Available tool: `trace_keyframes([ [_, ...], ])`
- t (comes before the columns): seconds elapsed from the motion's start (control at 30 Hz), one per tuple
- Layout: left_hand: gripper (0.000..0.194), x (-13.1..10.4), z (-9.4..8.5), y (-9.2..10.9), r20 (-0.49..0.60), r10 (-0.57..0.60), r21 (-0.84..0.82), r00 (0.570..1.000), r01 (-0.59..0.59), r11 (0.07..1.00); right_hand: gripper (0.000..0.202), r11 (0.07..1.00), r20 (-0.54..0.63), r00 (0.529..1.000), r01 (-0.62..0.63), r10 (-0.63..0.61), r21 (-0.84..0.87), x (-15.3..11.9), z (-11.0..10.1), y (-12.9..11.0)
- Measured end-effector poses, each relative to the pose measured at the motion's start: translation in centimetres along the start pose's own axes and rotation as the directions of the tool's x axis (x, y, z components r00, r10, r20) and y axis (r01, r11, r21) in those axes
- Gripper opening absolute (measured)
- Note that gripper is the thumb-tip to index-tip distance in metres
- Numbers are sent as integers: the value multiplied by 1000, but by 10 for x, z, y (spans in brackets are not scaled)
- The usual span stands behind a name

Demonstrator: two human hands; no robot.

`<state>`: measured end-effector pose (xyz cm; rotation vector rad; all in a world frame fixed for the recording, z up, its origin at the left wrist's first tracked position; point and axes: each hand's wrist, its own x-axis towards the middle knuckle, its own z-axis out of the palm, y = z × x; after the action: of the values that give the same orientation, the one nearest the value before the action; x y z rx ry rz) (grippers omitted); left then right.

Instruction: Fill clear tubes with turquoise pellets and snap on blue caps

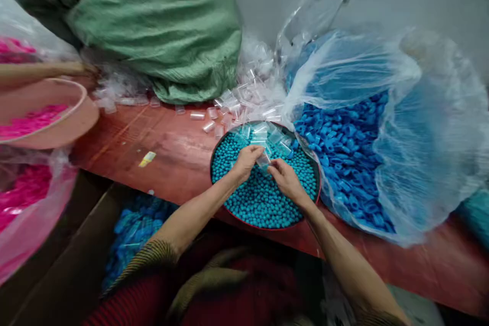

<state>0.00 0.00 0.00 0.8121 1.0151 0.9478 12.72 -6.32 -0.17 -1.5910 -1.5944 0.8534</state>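
A long red tabletop [122, 147] runs from the left of the frame to the lower right. A bulging green woven sack [164, 25] fills the upper left; a translucent plastic bag [428, 153] at the right gapes open over glossy blue plastic pieces [340, 163]. At the left edge, another person's hand [82, 69] is beside a pale pink plastic tub [74, 125]. A round, red-rimmed basin [267, 228] sits at the centre, well filled with turquoise beads [263, 206].

Over the beads, the left hand [246, 162] and right hand [283, 175] pinch opposite ends of a small clear plastic tube [263, 159] between their fingertips. Whether it contains anything is too blurred to tell.

The handling appears far from finished: many loose clear cylinders [244, 99] lie heaped behind the basin, and several more rest on the beads near its far edge. No completed piece can be made out.
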Motion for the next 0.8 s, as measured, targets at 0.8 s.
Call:
trace_keyframes([
  [0.8, 57, -45, -40, -15, 64, -61, 373, 996, 33, 927, 19, 985, 200, 980, 41, -8, -165, -8, 8, -10],
])
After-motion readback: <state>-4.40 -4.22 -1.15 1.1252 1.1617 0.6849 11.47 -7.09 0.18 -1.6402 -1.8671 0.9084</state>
